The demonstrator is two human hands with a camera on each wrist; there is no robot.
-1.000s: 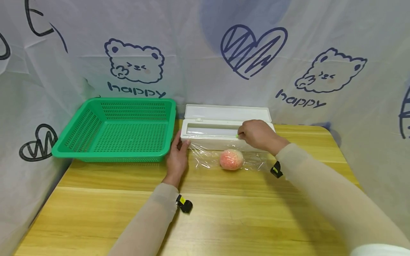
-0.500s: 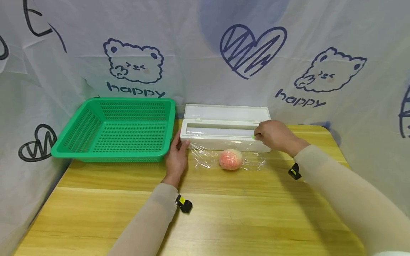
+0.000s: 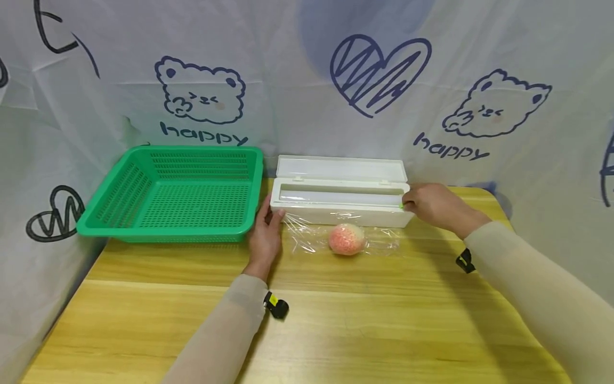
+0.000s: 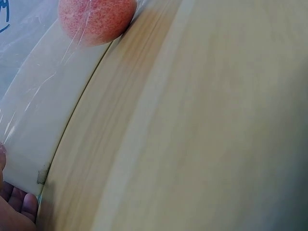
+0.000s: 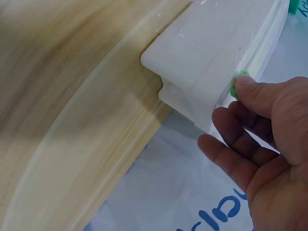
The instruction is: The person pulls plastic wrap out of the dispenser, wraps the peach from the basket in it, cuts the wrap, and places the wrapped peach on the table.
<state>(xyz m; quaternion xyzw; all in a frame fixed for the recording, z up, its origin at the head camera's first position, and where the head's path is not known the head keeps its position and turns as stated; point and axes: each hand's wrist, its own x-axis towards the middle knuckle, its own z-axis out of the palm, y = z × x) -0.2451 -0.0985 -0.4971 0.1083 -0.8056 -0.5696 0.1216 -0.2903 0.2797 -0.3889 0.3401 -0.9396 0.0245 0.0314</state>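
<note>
A white cling film dispenser (image 3: 345, 215) lies with its lid (image 3: 340, 168) tipped back, a white roll showing in its slot. Clear cling film (image 3: 307, 240) hangs from its front edge and covers a pink-and-cream peach (image 3: 346, 240) on the table. My left hand (image 3: 264, 242) grips the dispenser's left end, thumb at the front corner. At the right end of the front edge, my right hand (image 3: 438, 208) pinches a small green slide cutter (image 5: 234, 90) between thumb and index finger; the right wrist view shows the other fingers loosely bent beside the dispenser's end.
A green plastic basket (image 3: 163, 233) stands to the left of the dispenser, close to my left hand. The wooden table (image 3: 336, 330) ends at a printed white cloth (image 3: 297, 96) behind the dispenser.
My right hand has slid the green cutter rightward along the dispenser's front edge, from right of the middle to the right end. The left hand and the peach have stayed put.
</note>
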